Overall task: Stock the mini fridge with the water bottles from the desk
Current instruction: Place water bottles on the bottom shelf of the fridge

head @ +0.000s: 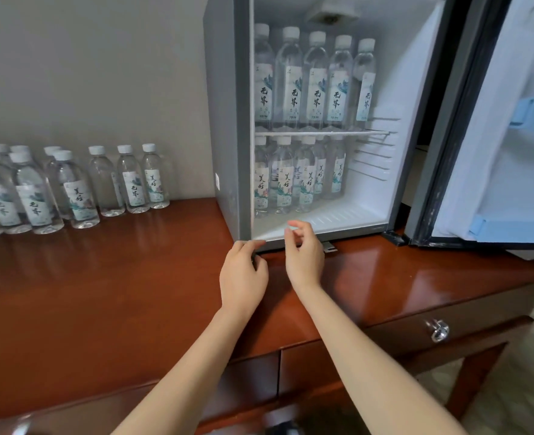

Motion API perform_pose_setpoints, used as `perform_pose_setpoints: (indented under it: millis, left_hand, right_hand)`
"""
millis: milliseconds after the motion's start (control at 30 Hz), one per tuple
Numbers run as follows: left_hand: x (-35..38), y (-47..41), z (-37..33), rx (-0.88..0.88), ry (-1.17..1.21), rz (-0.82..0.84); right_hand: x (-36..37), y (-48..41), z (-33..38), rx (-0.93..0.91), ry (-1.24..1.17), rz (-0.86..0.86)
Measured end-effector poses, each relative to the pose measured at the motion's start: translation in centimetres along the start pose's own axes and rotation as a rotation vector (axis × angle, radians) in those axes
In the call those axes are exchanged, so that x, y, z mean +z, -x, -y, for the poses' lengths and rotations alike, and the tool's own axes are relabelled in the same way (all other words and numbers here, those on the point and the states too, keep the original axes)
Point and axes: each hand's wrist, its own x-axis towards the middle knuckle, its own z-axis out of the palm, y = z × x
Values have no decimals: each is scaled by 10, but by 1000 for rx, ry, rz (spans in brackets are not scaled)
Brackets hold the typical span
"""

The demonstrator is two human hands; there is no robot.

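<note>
A grey mini fridge (224,120) stands on the reddish wooden desk (102,293) with its door (494,136) swung open to the right. Several water bottles (315,80) line its wire shelf (322,132), and several more (283,175) stand on the fridge floor. On the desk to the left, several clear bottles with white caps (77,189) stand against the wall. My left hand (243,274) hovers at the fridge's lower front edge, fingers loosely curled, holding nothing. My right hand (303,255) is beside it, just in front of the fridge floor, fingers relaxed and empty.
The right part of the fridge floor (353,215) is bare white plastic. The desk has drawers with a crystal knob (438,330) at the lower right. A grey wall is behind the desk bottles. The open door blocks the right side.
</note>
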Motion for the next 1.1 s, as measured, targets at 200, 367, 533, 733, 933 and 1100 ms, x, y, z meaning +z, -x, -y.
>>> perform_pose_setpoints:
  millis: [200,367,533,733,933,1100]
  left_hand:
    - [-61,19,29,-293,82,-115]
    - [-131,32,66,-427,36,-212]
    - [-198,50,95,-552,41,-328]
    - [-238,62,114,-573,49,-360]
    - [-237,44,128,-577,28,-364]
    - [-234,19,148,-586,24,-406]
  right_hand:
    - [22,47,39,-5,-71,122]
    - [58,84,78,46,-186,235]
    - [97,120,115,48,-241,350]
    - [135,149,145,66,-294,466]
    - [169,145,148,125,-308,501]
    - [210,130,145,205,-319,585]
